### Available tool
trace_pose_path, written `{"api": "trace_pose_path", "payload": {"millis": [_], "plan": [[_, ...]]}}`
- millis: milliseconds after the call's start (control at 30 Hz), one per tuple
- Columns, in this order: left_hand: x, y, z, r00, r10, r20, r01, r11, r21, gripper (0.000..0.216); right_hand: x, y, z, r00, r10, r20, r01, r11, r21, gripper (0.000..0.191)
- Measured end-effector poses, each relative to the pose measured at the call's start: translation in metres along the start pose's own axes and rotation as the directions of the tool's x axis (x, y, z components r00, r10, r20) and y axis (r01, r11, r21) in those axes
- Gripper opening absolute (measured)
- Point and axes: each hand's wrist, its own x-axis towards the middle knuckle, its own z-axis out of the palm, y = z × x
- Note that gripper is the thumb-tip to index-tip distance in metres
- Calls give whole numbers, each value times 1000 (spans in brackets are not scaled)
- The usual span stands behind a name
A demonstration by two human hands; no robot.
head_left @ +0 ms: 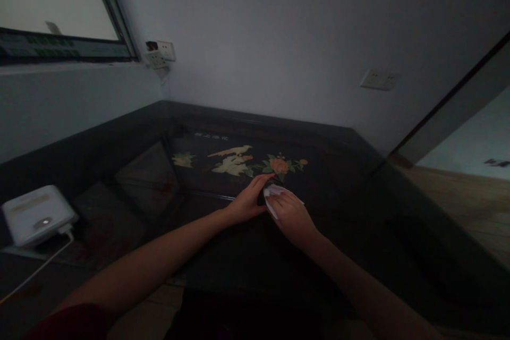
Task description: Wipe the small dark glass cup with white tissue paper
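A folded white tissue or cloth [274, 189] is in my right hand [294, 217], with its fingers bent over it. My left hand [249, 202] is right beside it, fingers and thumb curved round something dark that blends into the table. What that dark thing is, I cannot make out. Both hands are low over the dark glossy table [223, 249], close to its near side. Just beyond them, the tabletop shows a picture of flowers [279, 164] and a pale bird [231, 152].
At the left of the table is a white box-shaped device [37, 212] with a white cable [40, 271] running off toward me. Wall sockets [378, 79] are on the wall behind, with another socket [165, 50] near the window [59, 5]. Wooden-looking floor [470, 196] shows at right.
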Motion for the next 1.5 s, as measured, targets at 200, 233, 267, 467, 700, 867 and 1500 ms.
{"api": "trace_pose_path", "payload": {"millis": [200,233,267,467,700,867,1500], "plan": [[-1,5,-2,999,13,37,-13,1000,-10,78,-2,2,0,993,111,-32,-99,962,253,26],[-1,5,-2,999,16,37,-15,1000,-13,78,-3,2,0,992,123,-37,-108,952,288,27],[-1,4,-2,999,19,35,-19,1000,-14,79,-3,1,1,990,136,-39,-117,940,321,27],[-1,-2,-1,1000,15,12,-15,1000,-12,85,-1,-4,0,994,107,-13,-96,933,346,33],[0,-1,0,1000,-15,-12,15,1000,-26,84,3,4,-7,998,-45,46,43,998,51,29],[0,-3,1,1000,-13,-17,12,1000,-18,81,3,3,-7,998,-42,50,44,998,-39,30],[-1,-4,1,1000,-24,-6,24,999,-31,83,1,-4,-4,996,75,50,-88,938,336,38]]}}
